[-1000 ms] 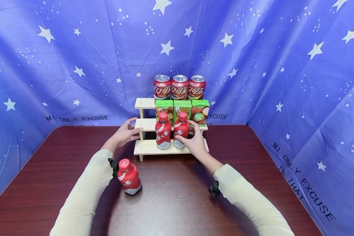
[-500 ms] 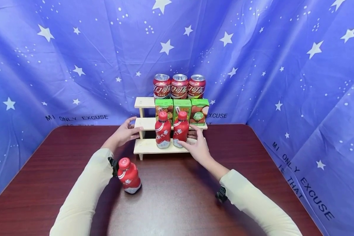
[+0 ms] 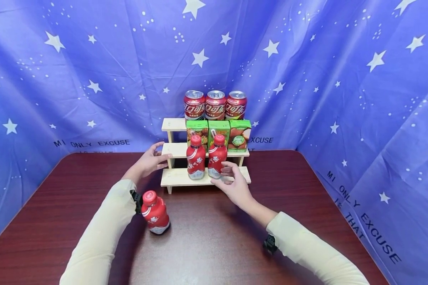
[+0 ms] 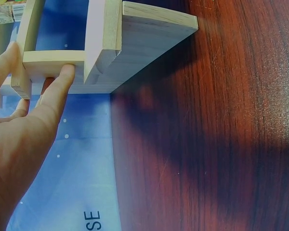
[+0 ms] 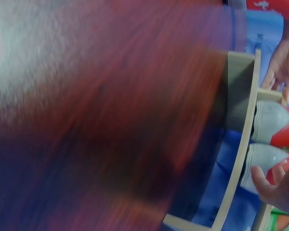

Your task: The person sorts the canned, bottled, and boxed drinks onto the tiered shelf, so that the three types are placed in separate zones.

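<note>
A three-tier wooden display shelf (image 3: 174, 177) stands at the back of the table. My left hand (image 3: 148, 161) grips its left side at the middle tier, fingers and thumb about the wood in the left wrist view (image 4: 31, 132). Two red drink bottles, a left one (image 3: 195, 161) and a right one (image 3: 216, 158), stand upright side by side on the bottom tier. Just right of the right bottle is my right hand (image 3: 238, 190), fingers loosely bent around nothing; whether a fingertip touches the bottle I cannot tell. A third red bottle (image 3: 155, 215) stands on the table beside my left wrist.
Three red cola cans (image 3: 215, 107) line the top tier. On the middle tier are three green drink cartons (image 3: 239, 136), two partly hidden by the bottles. A blue star-printed curtain (image 3: 128, 79) hangs around the dark red wooden table (image 3: 207, 237).
My right hand has let go of the right bottle and drawn down and slightly right of it. The left hand stays on the shelf, and the bottles stay where they were.
</note>
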Demonstrator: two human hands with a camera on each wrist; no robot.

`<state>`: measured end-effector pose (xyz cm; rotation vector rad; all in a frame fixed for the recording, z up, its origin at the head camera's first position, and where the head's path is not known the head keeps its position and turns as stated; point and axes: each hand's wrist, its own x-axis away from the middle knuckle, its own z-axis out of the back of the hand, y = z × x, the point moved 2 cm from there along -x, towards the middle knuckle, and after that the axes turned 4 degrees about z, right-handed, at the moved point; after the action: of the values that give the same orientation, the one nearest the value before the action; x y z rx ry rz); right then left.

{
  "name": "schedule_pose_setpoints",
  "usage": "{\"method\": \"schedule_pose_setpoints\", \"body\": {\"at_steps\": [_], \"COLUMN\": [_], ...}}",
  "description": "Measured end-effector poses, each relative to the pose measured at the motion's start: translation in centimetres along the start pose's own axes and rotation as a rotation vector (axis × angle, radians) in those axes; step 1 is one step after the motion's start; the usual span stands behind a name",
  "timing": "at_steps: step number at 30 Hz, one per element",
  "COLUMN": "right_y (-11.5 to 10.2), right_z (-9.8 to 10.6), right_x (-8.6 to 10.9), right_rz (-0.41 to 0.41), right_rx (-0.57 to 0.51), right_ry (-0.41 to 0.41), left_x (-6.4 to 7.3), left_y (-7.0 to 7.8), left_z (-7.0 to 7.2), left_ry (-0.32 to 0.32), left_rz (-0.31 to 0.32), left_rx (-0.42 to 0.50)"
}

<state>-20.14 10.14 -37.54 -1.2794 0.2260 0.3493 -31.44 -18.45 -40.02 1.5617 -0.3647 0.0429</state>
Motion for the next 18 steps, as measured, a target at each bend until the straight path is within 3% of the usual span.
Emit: {"method": "schedule_pose_setpoints", "body": {"at_steps": [6,14,18], "right_y": [-1.3,1.2,1.3], "right_z": [-1.1,-3.6,-5.2], "right_x": [0.9,1.4,2.1], "right_rz": [-0.002,0.019,0.040], "right_rx": [0.000,-0.004,0.002], "right_ry": [-0.062,-0.152,-0.229], "left_x": [0.1,-0.1,-0.1], "left_y": [0.0,-0.1,-0.1], "left_z": [0.2,0.2,0.2], "left_ry": [-0.005,0.005,0.006], "left_rz": [0.004,0.006,0.005], "left_rx": [0.005,0.005,0.012]}}
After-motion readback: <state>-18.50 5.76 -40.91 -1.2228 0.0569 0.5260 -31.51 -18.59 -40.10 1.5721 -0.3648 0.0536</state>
